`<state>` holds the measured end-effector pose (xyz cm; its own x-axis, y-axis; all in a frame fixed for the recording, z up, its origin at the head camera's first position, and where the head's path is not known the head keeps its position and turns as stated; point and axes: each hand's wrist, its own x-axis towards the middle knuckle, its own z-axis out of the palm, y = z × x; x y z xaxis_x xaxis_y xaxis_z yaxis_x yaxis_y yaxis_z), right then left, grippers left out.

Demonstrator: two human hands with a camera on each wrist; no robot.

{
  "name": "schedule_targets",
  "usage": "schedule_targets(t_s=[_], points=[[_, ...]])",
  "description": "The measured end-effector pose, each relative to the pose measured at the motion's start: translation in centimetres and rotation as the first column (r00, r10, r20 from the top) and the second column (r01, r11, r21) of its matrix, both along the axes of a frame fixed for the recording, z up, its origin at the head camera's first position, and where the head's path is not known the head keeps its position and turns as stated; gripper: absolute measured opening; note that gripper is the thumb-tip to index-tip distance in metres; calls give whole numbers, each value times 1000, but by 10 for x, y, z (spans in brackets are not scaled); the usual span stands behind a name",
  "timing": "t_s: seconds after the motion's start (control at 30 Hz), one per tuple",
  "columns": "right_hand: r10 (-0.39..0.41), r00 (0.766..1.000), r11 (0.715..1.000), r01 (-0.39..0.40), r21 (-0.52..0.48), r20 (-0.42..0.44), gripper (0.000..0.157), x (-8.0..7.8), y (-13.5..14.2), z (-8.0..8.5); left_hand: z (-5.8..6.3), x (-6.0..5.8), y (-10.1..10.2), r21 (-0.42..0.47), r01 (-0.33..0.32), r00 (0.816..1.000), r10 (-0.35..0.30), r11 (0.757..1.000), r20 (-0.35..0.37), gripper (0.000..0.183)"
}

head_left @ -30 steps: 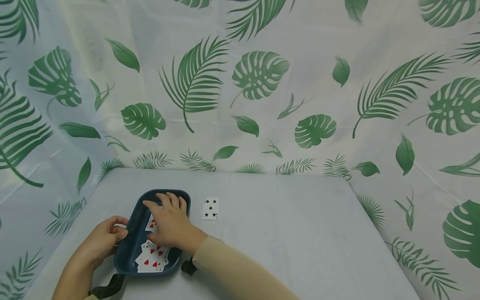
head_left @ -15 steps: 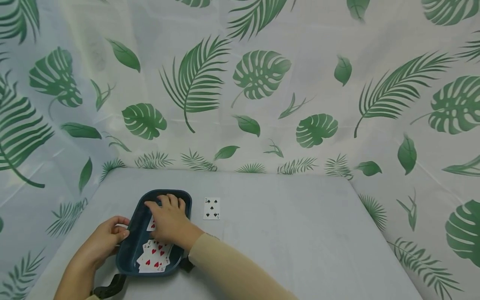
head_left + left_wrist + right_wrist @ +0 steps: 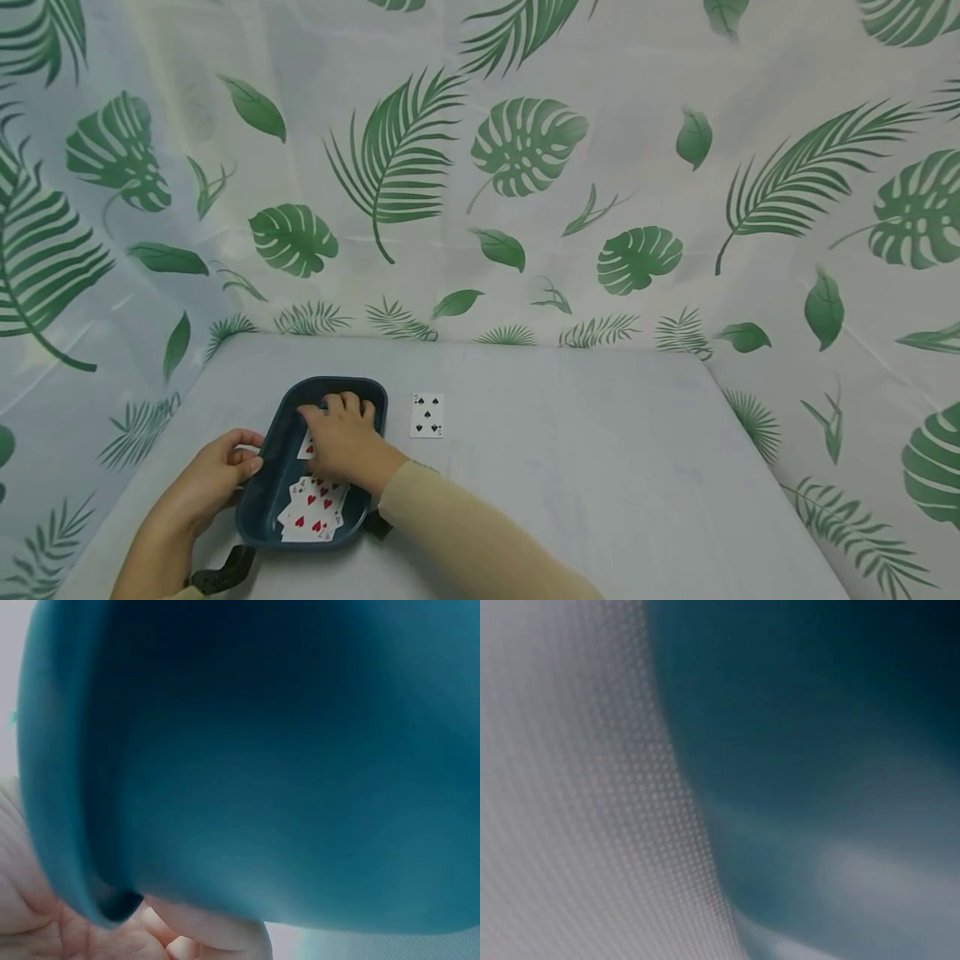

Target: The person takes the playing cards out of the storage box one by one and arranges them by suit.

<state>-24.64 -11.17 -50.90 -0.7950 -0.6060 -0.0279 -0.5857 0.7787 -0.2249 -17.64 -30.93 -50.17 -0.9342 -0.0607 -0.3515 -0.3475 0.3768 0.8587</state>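
My left hand (image 3: 217, 475) grips the left side of a dark blue tray (image 3: 250, 517), thumb and fingers at its rim. In the left wrist view, fingers (image 3: 217, 926) show beneath the tray wall (image 3: 225, 825). My right hand (image 3: 347, 442) reaches into the far half of the tray, thumb and index finger apart, with its fingertips low inside. A red-heart card (image 3: 305, 448) shows partly beside it, between thumb and index finger. A loose fan of heart cards (image 3: 315, 512) lies face up in the near end. In the right wrist view, only the tray's blurred outer wall (image 3: 780, 787) shows.
A five of spades (image 3: 427, 415) lies face up on the white table (image 3: 585, 467), just right of the tray. A black strap (image 3: 225, 571) hangs at the left wrist, close to the tray's near corner. Leaf-printed curtains (image 3: 420, 275) stand behind and beside the table.
The right hand's thumb has drawn lower, beside the fanned cards, and the hand sits slightly deeper in the tray. The whole scene shifts slightly right in the view. The left hand keeps its grip.
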Motion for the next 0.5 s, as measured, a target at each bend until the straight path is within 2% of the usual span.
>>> schedule_targets(t_s=[0.5], points=[[-18, 998, 999, 16, 30, 59, 76, -3, -1, 0, 1, 1, 1, -7, -11, 1000, 11, 1000, 0, 34]])
